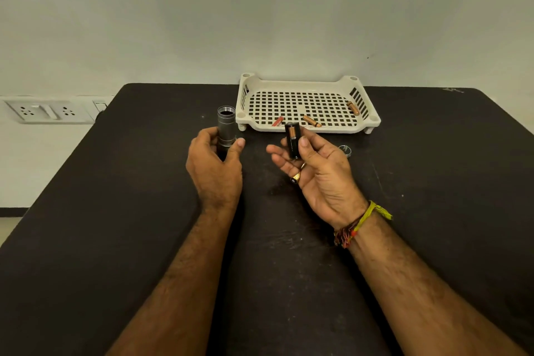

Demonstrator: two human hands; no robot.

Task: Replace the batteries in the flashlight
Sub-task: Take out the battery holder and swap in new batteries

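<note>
My left hand [215, 165] grips a grey metal flashlight body [226, 127], held upright with its open end facing up. My right hand [315, 173] holds a black battery holder [293, 140] upright between thumb and fingers; a copper-topped battery shows in it. A small metal end cap [345, 150] lies on the table just right of my right hand. In the white perforated tray [306, 126] behind my hands lie two copper batteries [312, 121] [353, 108] and a red battery [278, 121].
The black table [144, 211] runs to a pale wall at the back, with the tray against it. Wall sockets [46, 111] sit off the table's left edge.
</note>
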